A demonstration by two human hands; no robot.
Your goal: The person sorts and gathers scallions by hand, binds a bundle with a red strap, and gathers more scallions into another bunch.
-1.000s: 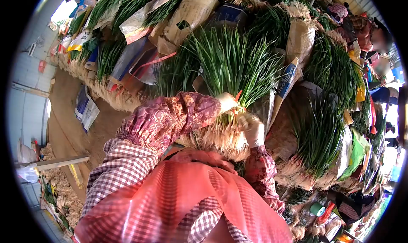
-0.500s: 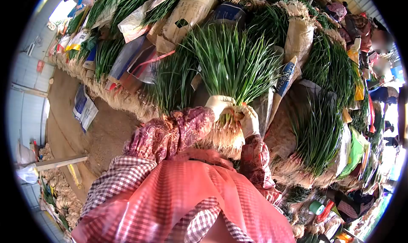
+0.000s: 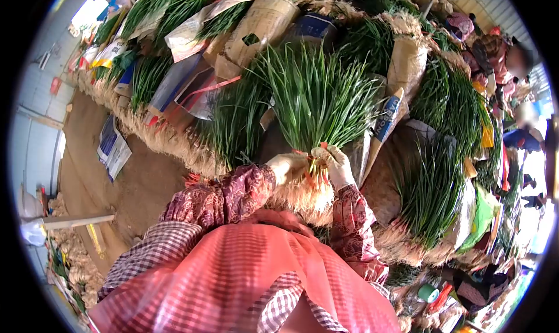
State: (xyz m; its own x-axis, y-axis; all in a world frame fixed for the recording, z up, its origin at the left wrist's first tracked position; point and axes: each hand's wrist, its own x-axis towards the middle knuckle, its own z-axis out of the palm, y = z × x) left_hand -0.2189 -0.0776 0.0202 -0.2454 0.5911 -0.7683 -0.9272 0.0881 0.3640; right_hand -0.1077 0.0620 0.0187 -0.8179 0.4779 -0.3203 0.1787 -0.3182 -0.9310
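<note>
Carefully, two hands are meeting at the neck of a green-leaved bunch (image 3: 320,100) at the center of the frame, where a red tie (image 3: 324,145) is showing between leaves and pale stems. The right hand (image 3: 339,167) is pinching at the tie, thumb and fingers pressing together, while the left hand (image 3: 286,168) is curling in from the other side; its fingertips are partly hiding, and whether they are gripping the tie or the stems, one cannot tell. The leaves are fanning toward the top of the frame, and the roots (image 3: 303,196) are hanging just above the red apron (image 3: 244,257).

Working the tie well is likely calling for even tension from both sides, with the strip lying flat and level across the narrow neck rather than riding up into the leaves. The fingers should be drawing snugly without crushing the tender stems, and loose leaf blades should be staying out of the wrap. A slack or slanting tie would be letting outer stems slip, so the hands should be working close together, steadying the bunch between pulls.
</note>
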